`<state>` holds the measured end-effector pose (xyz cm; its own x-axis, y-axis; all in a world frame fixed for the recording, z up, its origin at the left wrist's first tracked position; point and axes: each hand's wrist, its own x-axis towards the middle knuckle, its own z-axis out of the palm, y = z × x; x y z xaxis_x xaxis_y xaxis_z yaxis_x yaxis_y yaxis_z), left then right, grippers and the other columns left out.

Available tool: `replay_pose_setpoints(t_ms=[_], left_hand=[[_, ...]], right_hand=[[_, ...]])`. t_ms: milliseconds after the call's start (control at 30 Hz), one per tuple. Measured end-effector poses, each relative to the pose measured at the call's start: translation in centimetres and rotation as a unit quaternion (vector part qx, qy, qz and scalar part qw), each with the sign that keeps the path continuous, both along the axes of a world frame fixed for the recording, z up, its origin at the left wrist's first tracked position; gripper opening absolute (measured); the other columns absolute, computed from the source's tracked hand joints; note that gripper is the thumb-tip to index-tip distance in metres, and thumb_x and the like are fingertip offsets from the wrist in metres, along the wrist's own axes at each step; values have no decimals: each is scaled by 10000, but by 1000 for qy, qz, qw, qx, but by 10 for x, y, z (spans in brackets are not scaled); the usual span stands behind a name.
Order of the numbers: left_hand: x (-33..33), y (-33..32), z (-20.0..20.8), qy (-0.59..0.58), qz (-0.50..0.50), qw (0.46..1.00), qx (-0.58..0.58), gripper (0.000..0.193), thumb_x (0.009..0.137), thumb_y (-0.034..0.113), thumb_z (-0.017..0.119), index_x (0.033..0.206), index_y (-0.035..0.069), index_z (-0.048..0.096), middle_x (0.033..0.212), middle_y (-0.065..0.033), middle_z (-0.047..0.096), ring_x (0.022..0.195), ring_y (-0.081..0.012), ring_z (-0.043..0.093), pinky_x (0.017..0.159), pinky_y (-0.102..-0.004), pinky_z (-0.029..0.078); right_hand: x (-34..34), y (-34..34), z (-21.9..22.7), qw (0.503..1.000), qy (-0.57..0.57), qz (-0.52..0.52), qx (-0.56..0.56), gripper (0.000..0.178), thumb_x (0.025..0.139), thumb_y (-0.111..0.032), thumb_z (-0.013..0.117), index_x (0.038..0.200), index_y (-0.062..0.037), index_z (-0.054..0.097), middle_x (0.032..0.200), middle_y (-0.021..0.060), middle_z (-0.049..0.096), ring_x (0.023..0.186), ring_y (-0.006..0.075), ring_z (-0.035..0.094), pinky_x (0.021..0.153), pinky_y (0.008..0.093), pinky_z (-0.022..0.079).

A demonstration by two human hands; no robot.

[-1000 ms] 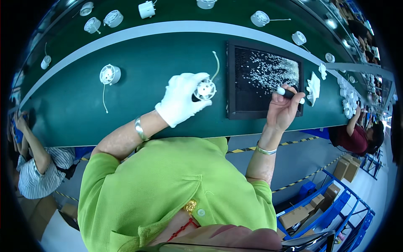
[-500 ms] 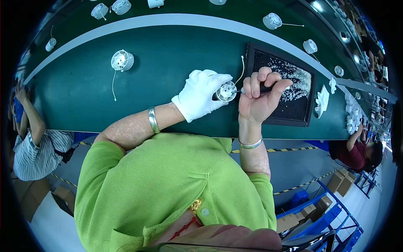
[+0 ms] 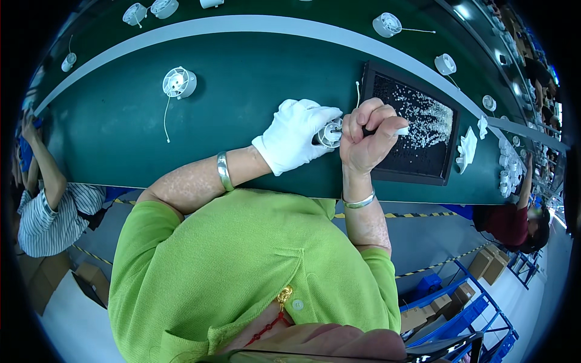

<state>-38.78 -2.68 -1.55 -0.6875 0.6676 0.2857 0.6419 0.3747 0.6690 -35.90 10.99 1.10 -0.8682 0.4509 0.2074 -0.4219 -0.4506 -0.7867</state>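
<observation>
In my gloved left hand point(image 3: 292, 134) I grip a small white round fan point(image 3: 328, 134), its open face turned to the right. My bare right hand point(image 3: 367, 136) is closed around a dark-handled screwdriver point(image 3: 368, 130), whose front end meets the fan's middle; the tip is hidden by my fingers. A thin white cable sticks up behind my right hand. Another white fan point(image 3: 179, 83) rests on the green bench to the left, its cable trailing toward me.
A black tray point(image 3: 411, 179) of small white pieces lies right of my hands. Beside it is a crumpled white glove or cloth point(image 3: 466, 149). Beyond a pale curved rail point(image 3: 254, 24) sit more white fans point(image 3: 387, 25). Other people sit at both bench ends.
My right hand has moved slightly left, closer to the fan, and its fingers have curled tighter around the screwdriver. The fan and left hand have shifted slightly right.
</observation>
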Motion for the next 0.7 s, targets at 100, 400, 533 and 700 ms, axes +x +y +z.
replay_pose_setpoints(t_ms=[100, 400, 533, 700], left_hand=[[-1, -1, 2, 0, 6, 1000, 11, 576, 624, 204, 800, 1144, 137, 564, 1013, -38, 588, 1006, -251, 522, 856, -384, 373], [-6, -3, 14, -37, -6, 999, 22, 468, 616, 166, 773, 1044, 110, 593, 890, -74, 606, 861, -295, 576, 766, -391, 416], [-6, -5, 11, -15, 1, 1000, 5, 412, 681, 214, 737, 1061, 141, 595, 904, -29, 625, 886, -259, 591, 751, -393, 421], [-7, -4, 13, -44, -16, 999, -16, 437, 658, 198, 735, 1065, 125, 595, 878, -66, 616, 870, -287, 588, 759, -409, 420]], right_hand=[[2, -4, -2, 999, 6, 17, 41, 520, 914, -504, 504, 683, -55, 382, 676, 62, 452, 412, 55, 276, 377, 207, 235], [8, -13, -3, 969, -64, -17, 236, 402, 895, -248, 639, 624, 0, 476, 626, 67, 553, 498, 116, 472, 449, 245, 349], [4, -19, 1, 925, -27, -43, 378, 430, 932, -308, 589, 661, 14, 501, 610, 53, 490, 480, 85, 400, 433, 225, 292], [6, -17, 4, 934, -67, -37, 349, 406, 917, -266, 609, 645, 13, 495, 616, 50, 518, 491, 90, 433, 440, 230, 314]])
